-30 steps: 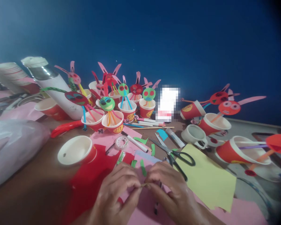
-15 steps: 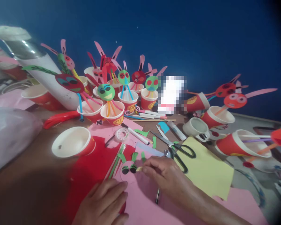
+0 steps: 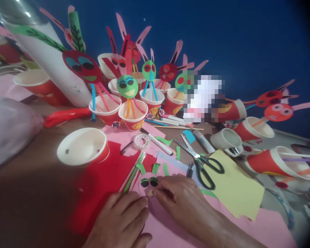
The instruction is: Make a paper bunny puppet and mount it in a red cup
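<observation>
A round pink paper face (image 3: pixel 148 175) with black eyes, green lashes and green strips at its top lies on a pink sheet (image 3: pixel 162 227). My right hand (image 3: pixel 181 196) pinches a small pale yellow paper piece (image 3: pixel 151 193) between thumb and fingertips, just below the eyes. Whether the piece touches the face, I cannot tell. My left hand (image 3: pixel 121 213) rests palm down at the face's lower left, its fingers stretched out and nothing seen in them. Green and white strips (image 3: pixel 131 174) lie left of the face.
Black-handled scissors (image 3: pixel 197 155) and a yellow sheet (image 3: pixel 237 189) lie right of my hands. A red-and-white paper cup (image 3: pixel 80 146) lies tilted at left. Behind are a tape roll (image 3: pixel 141 141), a marker (image 3: pixel 161 144) and several cups with paper faces. A light mug (image 3: pixel 225 140) stands beyond the scissors.
My right hand has brought the yellow piece from beside the right eye to below the eyes. The view has shifted, and my left hand remains beside the face.
</observation>
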`<state>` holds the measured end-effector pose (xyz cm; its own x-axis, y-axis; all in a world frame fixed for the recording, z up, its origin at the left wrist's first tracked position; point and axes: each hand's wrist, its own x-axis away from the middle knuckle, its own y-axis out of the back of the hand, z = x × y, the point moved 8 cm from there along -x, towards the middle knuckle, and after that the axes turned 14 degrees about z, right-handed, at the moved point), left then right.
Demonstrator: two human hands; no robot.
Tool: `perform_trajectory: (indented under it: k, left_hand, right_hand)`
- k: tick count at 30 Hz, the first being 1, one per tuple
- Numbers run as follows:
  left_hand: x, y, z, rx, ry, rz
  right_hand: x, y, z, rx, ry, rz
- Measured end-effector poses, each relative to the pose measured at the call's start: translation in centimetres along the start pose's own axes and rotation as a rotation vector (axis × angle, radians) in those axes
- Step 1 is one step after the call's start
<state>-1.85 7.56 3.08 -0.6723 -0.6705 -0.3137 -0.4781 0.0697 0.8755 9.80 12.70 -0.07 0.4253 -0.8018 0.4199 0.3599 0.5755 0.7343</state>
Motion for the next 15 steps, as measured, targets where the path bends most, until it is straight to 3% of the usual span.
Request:
perform_trajectory:
  k: [1, 5, 15]
  left_hand:
    - [0.2, 0.1, -0.1, 0.025, 0.015, -0.037]
    - [0.4, -0.6, 0.5, 0.118, 0.194, 0.002]
    - [0.1, -1.2, -0.4, 0.1, 0.123, 0.071]
  right_hand:
    - [-0.1, -0.1, 0.1, 0.003, -0.003, -0.01]
    - [-0.3, -0.3, 0.0, 0.013, -0.015, -0.044]
    - [1.2, 1.8, -2.0, -0.177, 0.046, -0.12]
